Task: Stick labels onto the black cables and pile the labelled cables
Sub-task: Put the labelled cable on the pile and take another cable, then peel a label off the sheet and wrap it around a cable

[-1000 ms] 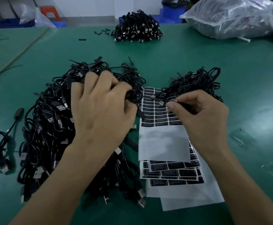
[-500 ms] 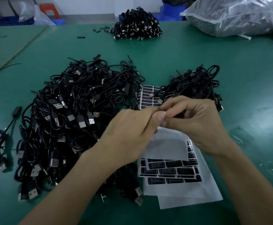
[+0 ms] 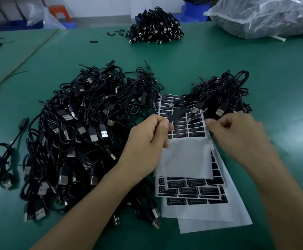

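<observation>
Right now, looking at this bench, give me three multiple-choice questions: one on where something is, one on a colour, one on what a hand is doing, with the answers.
1. Where does the biggest cable pile lie relative to the label sheets?
A. To their left
B. To their right
C. Off the table, on the floor

2. What colour is the table top?
A. Red
B. Green
C. White

3. What is the left hand doing?
A. Lying flat and open on the table
B. Pinching a black cable part
C. Gripping a pair of scissors

Answers:
1 A: the pile spreads over the table to the left of the white sheets.
2 B: the bare surface around the piles is green.
3 B: thumb and forefinger close on the end of a flat black piece held above the sheets.
</observation>
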